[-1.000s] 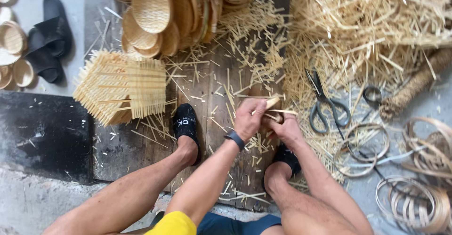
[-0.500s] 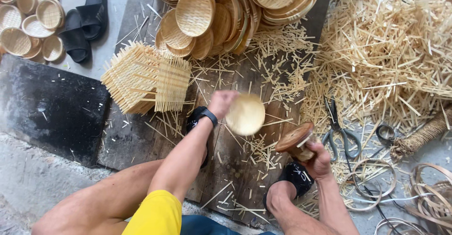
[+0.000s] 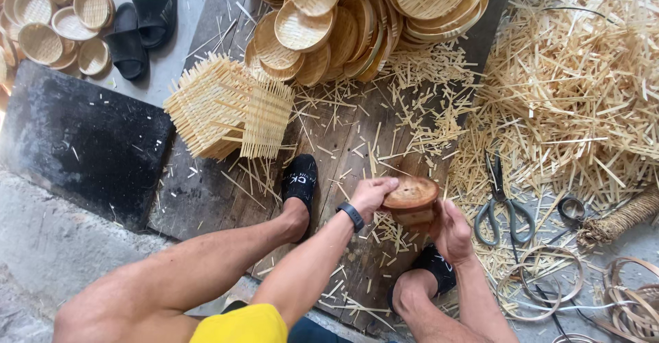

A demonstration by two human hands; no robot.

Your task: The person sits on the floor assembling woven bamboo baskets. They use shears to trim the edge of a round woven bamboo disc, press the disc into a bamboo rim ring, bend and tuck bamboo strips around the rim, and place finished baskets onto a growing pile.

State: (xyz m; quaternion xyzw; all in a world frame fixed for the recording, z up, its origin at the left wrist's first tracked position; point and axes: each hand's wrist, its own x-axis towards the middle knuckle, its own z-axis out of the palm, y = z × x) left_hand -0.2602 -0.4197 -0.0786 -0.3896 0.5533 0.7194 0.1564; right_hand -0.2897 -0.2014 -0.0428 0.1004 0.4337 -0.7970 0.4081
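Bamboo offcuts litter the floor boards [image 3: 206, 199]; finished woven trays [image 3: 329, 13] pile at upper centre, square mats [image 3: 220, 109] left of them wait. Low centre, left hand [image 3: 371, 193] and right hand [image 3: 449, 233] clasp a round wooden mould [image 3: 410, 197], apparently bare.

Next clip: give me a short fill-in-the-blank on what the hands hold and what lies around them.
1. Both hands, left hand and right hand, hold a round wooden ____.
2. The scissors lie to the person's ____ of the mould.
3. The left wrist wears a black ____.

Missing words: mould; right; band
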